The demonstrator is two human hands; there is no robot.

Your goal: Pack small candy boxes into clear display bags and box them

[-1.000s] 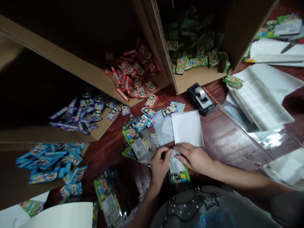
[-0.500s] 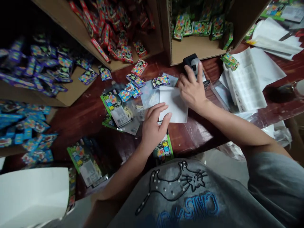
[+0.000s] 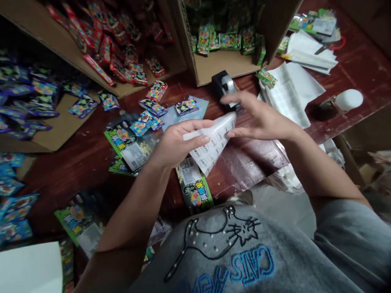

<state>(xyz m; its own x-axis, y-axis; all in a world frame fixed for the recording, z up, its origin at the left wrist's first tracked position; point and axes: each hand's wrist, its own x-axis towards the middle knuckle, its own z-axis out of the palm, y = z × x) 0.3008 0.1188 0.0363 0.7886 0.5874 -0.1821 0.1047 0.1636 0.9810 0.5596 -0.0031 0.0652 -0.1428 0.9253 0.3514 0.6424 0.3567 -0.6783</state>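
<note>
A sheet of round printed stickers [image 3: 210,148] is lifted off the table, bent, its printed side partly facing me. My left hand [image 3: 180,142] grips its left edge between thumb and fingers. At the sheet's right side, my right hand [image 3: 259,118] has thumb and fingers spread apart; the thumb tip is at the sheet's edge, and whether it presses there I cannot tell. Just beyond the right fingers stands a black tape dispenser [image 3: 224,87]. Below the sheet lies a green-and-black printed candy bag [image 3: 195,189]. Small candy packets [image 3: 186,106] lie past my left hand.
Cardboard boxes hold red packets [image 3: 106,53], green packets [image 3: 229,40] and purple packets [image 3: 27,95]. Blue packets [image 3: 15,207] lie at far left. More printed bags [image 3: 130,146] are left of my hands. White sheets [image 3: 284,97] and a white-capped bottle [image 3: 348,99] are at right.
The sheet lay flat with its blank side up; now it is raised and its stickers show. My right hand has left the tape dispenser for the sheet. The view has shifted right.
</note>
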